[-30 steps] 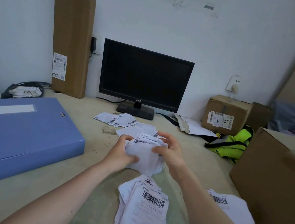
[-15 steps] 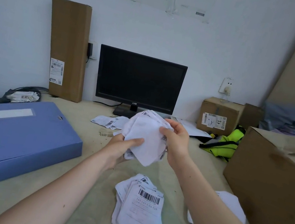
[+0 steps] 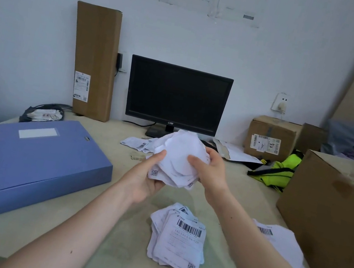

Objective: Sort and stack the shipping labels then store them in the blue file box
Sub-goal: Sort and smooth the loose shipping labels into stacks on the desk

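Both hands hold a bundle of white shipping labels (image 3: 179, 157) up in front of the monitor, blank backs toward me. My left hand (image 3: 146, 180) supports it from below and the left. My right hand (image 3: 209, 172) grips its right side. A loose stack of labels (image 3: 179, 238) with barcodes facing up lies on the table below my hands. More labels (image 3: 281, 244) lie at the right beside a carton, and a few labels (image 3: 136, 144) lie behind the bundle. The blue file box (image 3: 41, 162) lies flat and shut at the left.
A black monitor (image 3: 176, 96) stands at the back of the table (image 3: 84, 224). A tall cardboard box (image 3: 93, 60) leans on the wall. A large carton (image 3: 332, 227) sits at the right, a small carton (image 3: 270, 136) and a neon-yellow vest (image 3: 280, 173) behind it.
My hands gathered the labels off the table and raised the bundle, turning its blank side toward me. The view tilted up slightly.
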